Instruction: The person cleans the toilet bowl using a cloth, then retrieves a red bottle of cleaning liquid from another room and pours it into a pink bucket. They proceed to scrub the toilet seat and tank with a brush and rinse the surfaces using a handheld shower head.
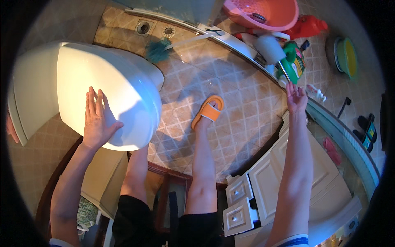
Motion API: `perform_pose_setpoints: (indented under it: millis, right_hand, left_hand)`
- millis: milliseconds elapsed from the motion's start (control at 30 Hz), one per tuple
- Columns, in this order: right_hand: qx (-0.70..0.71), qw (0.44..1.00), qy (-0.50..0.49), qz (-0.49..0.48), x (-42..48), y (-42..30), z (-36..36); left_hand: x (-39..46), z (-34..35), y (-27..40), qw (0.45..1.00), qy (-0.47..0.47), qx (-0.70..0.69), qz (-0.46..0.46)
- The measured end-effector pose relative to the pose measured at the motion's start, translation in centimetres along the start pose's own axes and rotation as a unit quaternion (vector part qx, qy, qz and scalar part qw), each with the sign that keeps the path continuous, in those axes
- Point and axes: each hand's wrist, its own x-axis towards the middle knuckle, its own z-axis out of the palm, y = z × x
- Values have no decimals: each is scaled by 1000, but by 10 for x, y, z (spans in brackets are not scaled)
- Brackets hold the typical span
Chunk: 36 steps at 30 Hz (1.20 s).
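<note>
My left hand [95, 120] is spread over the closed white lid of a toilet [123, 89], casting a shadow on it; I cannot tell whether it touches. Off to the right, my right hand [297, 98] is turned palm up with nothing in the palm. Its fingertips come close to the lower end of a thin metal rod [284, 71] and a green plastic jug [292, 61] that bears a label; contact is unclear. A whitish cylinder [270, 48] lies just beyond, beside the raised sill [233, 40].
A teal scrubbing brush [158, 50] lies on the tiles near two floor drains [143, 28]. Past the sill are a pink basin [277, 14], a red jug [307, 26] and stacked basins [348, 58]. A cabinet [271, 173] with drawers pulled out stands at right. One foot wears an orange slipper [209, 112].
</note>
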Motion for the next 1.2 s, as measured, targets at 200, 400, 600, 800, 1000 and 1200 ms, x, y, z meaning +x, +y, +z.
perform_pose_setpoints:
  millis: [200, 400, 600, 800, 1000, 1200]
  right_hand:
    - [-191, 977, -70, 64, -86, 11, -41]
    - [-357, 913, -106, 166, -216, 50, -97]
    - [-610, 748, -183, 189, -367, 107, -255]
    - [-401, 855, 0, 330, -445, 70, -265]
    - [-299, 911, 49, 279, -436, 67, -220]
    - [-267, 945, 53, 182, -454, 47, -160]
  left_hand:
    - [-2, -19, -2, 998, -54, -37, -14]
    - [-42, -59, 42, 991, -115, -67, 4]
    - [-81, -78, 104, 973, -136, -148, 115]
    - [-80, -96, 164, 947, -139, -250, 146]
    - [-66, -106, 195, 942, -159, -240, 171]
    - [-58, -121, 199, 919, -231, -263, 184]
